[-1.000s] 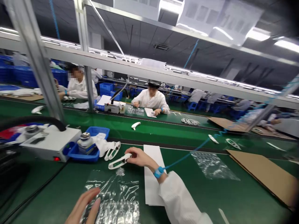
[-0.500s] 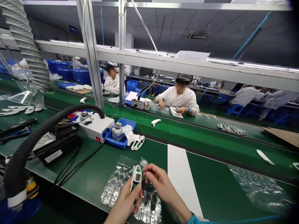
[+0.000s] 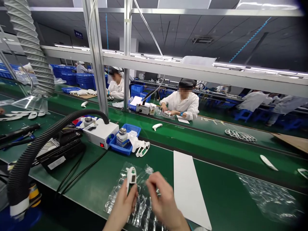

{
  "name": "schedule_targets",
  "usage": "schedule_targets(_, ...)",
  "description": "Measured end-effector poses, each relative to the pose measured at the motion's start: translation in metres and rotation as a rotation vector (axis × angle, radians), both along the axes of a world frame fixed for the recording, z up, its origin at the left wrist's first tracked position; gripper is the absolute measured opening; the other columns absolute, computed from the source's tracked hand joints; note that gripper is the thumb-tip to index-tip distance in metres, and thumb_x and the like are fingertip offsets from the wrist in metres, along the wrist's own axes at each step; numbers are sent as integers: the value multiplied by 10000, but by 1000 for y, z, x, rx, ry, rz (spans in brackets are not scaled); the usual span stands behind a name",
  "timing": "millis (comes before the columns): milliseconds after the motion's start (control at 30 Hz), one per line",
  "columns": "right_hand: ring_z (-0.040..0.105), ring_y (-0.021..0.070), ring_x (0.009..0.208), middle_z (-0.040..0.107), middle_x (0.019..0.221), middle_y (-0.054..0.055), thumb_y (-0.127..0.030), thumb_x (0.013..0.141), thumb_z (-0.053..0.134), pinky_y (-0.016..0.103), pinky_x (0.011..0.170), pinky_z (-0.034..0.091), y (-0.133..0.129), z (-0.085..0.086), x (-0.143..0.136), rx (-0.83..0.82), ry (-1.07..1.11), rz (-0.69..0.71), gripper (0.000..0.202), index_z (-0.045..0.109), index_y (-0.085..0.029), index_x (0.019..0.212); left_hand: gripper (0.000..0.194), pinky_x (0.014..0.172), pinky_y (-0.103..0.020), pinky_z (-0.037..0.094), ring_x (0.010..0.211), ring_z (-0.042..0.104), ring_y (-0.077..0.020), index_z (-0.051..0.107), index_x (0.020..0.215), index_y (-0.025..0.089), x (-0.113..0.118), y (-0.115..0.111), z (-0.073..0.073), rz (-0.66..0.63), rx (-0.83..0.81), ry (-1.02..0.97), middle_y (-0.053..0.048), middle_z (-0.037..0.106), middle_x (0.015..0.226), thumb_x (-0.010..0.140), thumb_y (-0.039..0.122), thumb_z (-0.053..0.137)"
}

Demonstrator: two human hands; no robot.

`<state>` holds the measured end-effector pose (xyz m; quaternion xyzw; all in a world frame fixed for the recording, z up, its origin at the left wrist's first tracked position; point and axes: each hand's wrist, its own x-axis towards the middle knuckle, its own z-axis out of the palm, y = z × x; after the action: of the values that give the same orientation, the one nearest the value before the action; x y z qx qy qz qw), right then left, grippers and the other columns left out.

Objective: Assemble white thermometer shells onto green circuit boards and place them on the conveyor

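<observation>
A white handheld device [image 3: 131, 175] with a small dark screen and a bit of green inside stands upright in my left hand [image 3: 124, 200], whose fingers wrap round its lower part. My right hand [image 3: 163, 199] is just right of it, apart from the device, with thumb and fingertips pinched together; anything between them is too small and blurred to name. Under both hands lies a clear plastic blister sheet [image 3: 113, 195] on the green bench. A small crumpled clear piece [image 3: 149, 169] rests beyond my fingers.
White board [image 3: 190, 186] on the right, clear plastic sheet [image 3: 267, 195] farther right. Blue tray [image 3: 125, 149] with a bottle, white box [image 3: 101, 131] and black hose [image 3: 48, 131] on the left. White parts lie on the green belt [image 3: 192, 136]. People sit across.
My left hand has moved left with the device and turned it more upright. The fingers of my right hand have closed into a pinch, away from the device. Parts on the belt have shifted slightly left.
</observation>
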<state>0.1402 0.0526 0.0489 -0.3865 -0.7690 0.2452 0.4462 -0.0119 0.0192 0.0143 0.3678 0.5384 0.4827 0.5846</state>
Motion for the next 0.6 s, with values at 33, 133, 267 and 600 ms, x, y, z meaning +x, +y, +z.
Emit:
schedule_targets(33,512,195,681,538,755,40,-239,937,440,316,620,415,12,2,6,-70,30,-59,142,510,-236,813,410,436,-195,212,460,303,-74,489,913,221,-8,4,2,30,-5,-12,82,408,583,777,594,588)
schedule_targets(133,476,160,578,515,643,-8,-319,866,525,269,525,373,57,-9,22,-290,23,-167,181,500,-223,714,391,434,-195,239,473,336,-83,465,876,232,-32,13,6,130,29,-5,70,442,624,762,573,617)
schedule_targets(267,481,153,534,515,556,-24,-186,730,594,247,498,343,93,-44,23,-355,-91,-148,153,509,-215,607,397,439,-208,282,502,370,-90,466,902,222,-52,21,2,142,68,-2,51,475,686,777,564,624)
schedule_targets(600,516,188,585,567,630,-10,-265,796,583,291,571,353,88,-53,67,-283,-209,-239,64,573,-239,738,501,423,-228,330,459,395,-114,498,864,212,-86,29,-17,373,94,213,80,450,533,660,620,705)
